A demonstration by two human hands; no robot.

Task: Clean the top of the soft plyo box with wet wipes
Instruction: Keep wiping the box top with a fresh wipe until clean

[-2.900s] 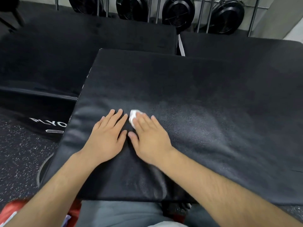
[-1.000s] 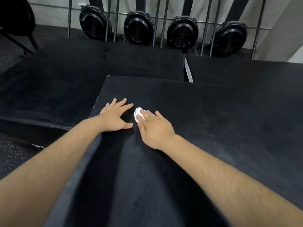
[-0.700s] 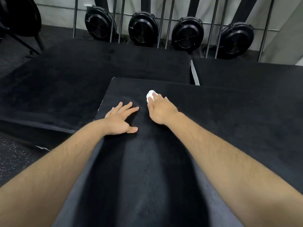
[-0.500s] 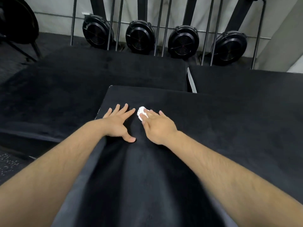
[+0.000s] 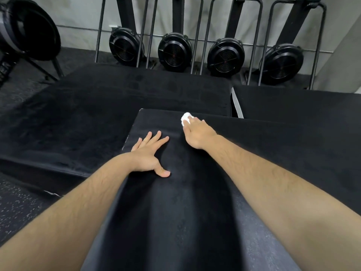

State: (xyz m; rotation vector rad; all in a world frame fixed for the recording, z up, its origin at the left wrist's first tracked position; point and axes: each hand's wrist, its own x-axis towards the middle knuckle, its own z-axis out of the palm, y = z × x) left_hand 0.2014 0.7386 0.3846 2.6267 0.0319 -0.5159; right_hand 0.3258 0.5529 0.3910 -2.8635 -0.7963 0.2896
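The soft plyo box has a black, slightly shiny top that fills the lower middle of the head view. My left hand lies flat on it near the left edge, fingers spread and thumb out. My right hand reaches farther ahead, its outstretched fingers pressing a bunched white wet wipe onto the top, close to the far edge. Most of the wipe is hidden under the fingertips.
A lower black padded box lies to the left and behind, another at the back right. Upright rowing machines with round black fan housings line the wall. Speckled rubber floor shows at lower left.
My right hand has slid the wipe forward from beside my left hand to near the far edge of the box. My left hand stays flat in about the same place.
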